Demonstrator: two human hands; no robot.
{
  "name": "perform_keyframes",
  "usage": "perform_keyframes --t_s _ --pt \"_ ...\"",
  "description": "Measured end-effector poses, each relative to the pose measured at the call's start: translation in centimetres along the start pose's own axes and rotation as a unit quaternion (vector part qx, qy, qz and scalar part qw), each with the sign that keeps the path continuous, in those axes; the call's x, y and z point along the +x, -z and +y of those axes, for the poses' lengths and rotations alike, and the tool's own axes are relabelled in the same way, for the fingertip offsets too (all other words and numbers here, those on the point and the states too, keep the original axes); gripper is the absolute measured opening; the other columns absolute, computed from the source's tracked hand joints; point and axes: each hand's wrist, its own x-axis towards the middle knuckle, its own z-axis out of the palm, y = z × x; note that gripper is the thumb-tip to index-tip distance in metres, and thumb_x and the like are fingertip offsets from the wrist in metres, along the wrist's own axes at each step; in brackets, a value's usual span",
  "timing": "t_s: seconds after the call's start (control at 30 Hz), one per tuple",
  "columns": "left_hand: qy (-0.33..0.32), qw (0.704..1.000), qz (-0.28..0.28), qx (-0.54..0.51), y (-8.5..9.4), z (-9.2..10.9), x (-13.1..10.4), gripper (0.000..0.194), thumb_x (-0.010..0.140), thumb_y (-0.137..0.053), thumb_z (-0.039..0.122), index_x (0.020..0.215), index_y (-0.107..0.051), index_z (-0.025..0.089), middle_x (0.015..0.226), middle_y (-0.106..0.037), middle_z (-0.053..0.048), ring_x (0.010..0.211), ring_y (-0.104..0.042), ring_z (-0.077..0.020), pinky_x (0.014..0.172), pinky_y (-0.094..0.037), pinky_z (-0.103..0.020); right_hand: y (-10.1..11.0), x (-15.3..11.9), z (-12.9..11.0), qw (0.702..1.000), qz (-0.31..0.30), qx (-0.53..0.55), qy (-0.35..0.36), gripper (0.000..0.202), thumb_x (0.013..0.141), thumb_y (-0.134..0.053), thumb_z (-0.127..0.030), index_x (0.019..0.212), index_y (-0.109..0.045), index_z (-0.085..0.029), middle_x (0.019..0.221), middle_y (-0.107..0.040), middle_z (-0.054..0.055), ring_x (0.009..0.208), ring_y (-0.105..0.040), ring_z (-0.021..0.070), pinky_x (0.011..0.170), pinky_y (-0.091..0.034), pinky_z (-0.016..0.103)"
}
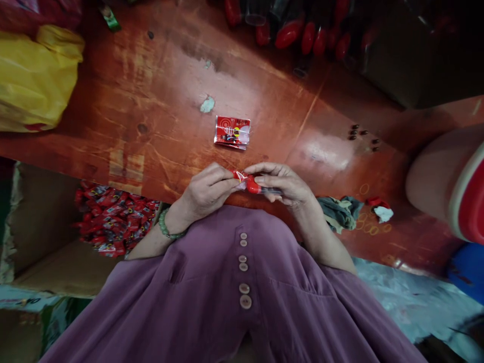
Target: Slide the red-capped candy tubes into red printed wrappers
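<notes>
My left hand [212,190] pinches a small red-and-clear wrapper [241,176] near the table's front edge. Beside it, my right hand [282,185] is closed round a red-capped item [254,185] with a dark, see-through body. The wrapper and the red end touch between my fingertips. Just beyond my hands, a flat red printed packet [232,132] lies on the orange-brown table [170,116].
An open cardboard box [45,222] at the left holds many red packets [117,217]. A yellow bag [38,80], red-tipped items [289,34], small beads [353,132], a cloth [342,212] and a pale tub [434,171] stand around.
</notes>
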Motion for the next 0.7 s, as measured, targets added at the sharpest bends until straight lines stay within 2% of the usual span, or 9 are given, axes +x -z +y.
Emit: perform_keyframes --t_s 0.2,0.37,0.53,0.63,0.7 --pt "0.018 0.999 -0.02 -0.033 -0.3 -0.2 -0.2 0.007 0.088 -0.064 0.02 0.091 -0.07 0.022 0.085 -0.072 -0.003 0.074 -0.061 -0.0124 0.069 -0.051 -0.027 0.0 0.3 0.2 0.998 0.021 -0.053 -0.026 0.034 0.069 -0.081 -0.032 0.096 -0.07 -0.014 0.061 -0.07 -0.004 0.032 -0.048 0.0027 0.03 -0.024 0.014" --pt "-0.012 1.0 -0.025 -0.006 -0.8 -0.4 -0.4 0.015 0.088 -0.064 0.022 0.103 -0.069 0.021 0.091 -0.072 -0.005 0.081 -0.064 -0.0148 0.074 -0.053 -0.029 -0.2 0.3 0.6 0.995 0.052 -0.079 -0.002 0.034 0.068 -0.081 -0.035 0.091 -0.068 -0.015 0.059 -0.068 -0.004 0.033 -0.048 0.0035 0.031 -0.027 0.015" --pt "-0.002 0.999 -0.053 0.002 -1.6 -0.6 -0.8 0.011 0.09 -0.063 0.027 0.097 -0.07 0.022 0.091 -0.074 -0.004 0.083 -0.066 -0.0151 0.077 -0.053 -0.03 -0.9 0.2 1.0 0.989 0.096 -0.106 0.025 0.032 0.071 -0.079 -0.037 0.09 -0.067 -0.015 0.061 -0.068 -0.004 0.036 -0.05 0.0039 0.033 -0.031 0.016" --pt "-0.022 0.999 -0.039 0.015 -2.1 -0.7 -0.6 0.01 0.088 -0.066 0.029 0.095 -0.071 0.024 0.09 -0.074 -0.002 0.081 -0.066 -0.015 0.076 -0.051 -0.031 -1.6 0.3 1.7 0.987 0.113 -0.104 0.046 0.032 0.073 -0.078 -0.039 0.092 -0.067 -0.016 0.06 -0.065 -0.005 0.037 -0.05 0.0043 0.034 -0.031 0.016" --pt "-0.06 0.998 -0.014 0.01 -2.0 -0.4 -0.3 0.009 0.085 -0.07 0.03 0.093 -0.071 0.026 0.088 -0.074 0.0 0.083 -0.066 -0.015 0.076 -0.05 -0.031 -2.2 0.5 2.3 0.987 0.123 -0.082 0.064 0.031 0.073 -0.077 -0.042 0.089 -0.066 -0.018 0.059 -0.062 -0.007 0.038 -0.049 0.0039 0.034 -0.032 0.016"
